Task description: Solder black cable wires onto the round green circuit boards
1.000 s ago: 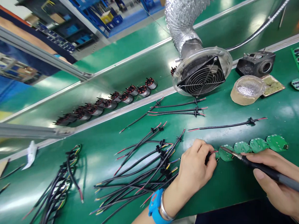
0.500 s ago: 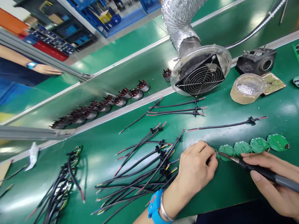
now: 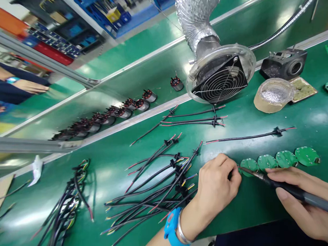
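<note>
Soldering iron: grasped by right hand. Left hand: curled; grip cannot be told. Risk: left fingers burned, should the adjacent tip be slipped leftward.

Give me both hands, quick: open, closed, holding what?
Left hand: closed, at the leftmost circuit board; whatever it may be pinching is hidden.
Right hand: closed around the soldering iron.

Soldering iron and circuit boards near the front edge of the workbench, ducted fan at its far edge, and storage racks beyond mark an electronics workshop.
</note>
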Demonstrator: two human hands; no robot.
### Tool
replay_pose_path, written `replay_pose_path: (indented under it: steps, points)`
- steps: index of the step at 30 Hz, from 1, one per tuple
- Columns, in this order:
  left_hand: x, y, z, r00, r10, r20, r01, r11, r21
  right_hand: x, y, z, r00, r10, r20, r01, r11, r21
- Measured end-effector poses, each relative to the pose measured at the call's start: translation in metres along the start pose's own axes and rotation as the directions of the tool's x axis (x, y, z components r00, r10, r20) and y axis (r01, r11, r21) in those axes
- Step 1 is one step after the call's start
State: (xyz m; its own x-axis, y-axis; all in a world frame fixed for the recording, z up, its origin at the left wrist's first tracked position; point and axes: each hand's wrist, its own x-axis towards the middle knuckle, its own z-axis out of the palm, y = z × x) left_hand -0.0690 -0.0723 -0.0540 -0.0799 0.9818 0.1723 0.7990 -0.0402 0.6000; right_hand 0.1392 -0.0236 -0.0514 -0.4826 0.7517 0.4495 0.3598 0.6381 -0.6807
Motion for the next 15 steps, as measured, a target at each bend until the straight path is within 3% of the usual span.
replay_pose_path:
  steps: [7,15]
  points:
    - [0.002,-0.001,-0.004,0.999,-0.009,0.051,0.008,1.000,0.014,0.003,-0.001,-0.001,0.994,-0.104,0.011,0.104,0.995,0.000]
    - [0.003,0.001,-0.006,0.997,-0.008,0.078,0.004,0.999,0.051,-0.010,0.001,-0.005,1.000,-0.006,-0.006,0.006,0.999,0.034]
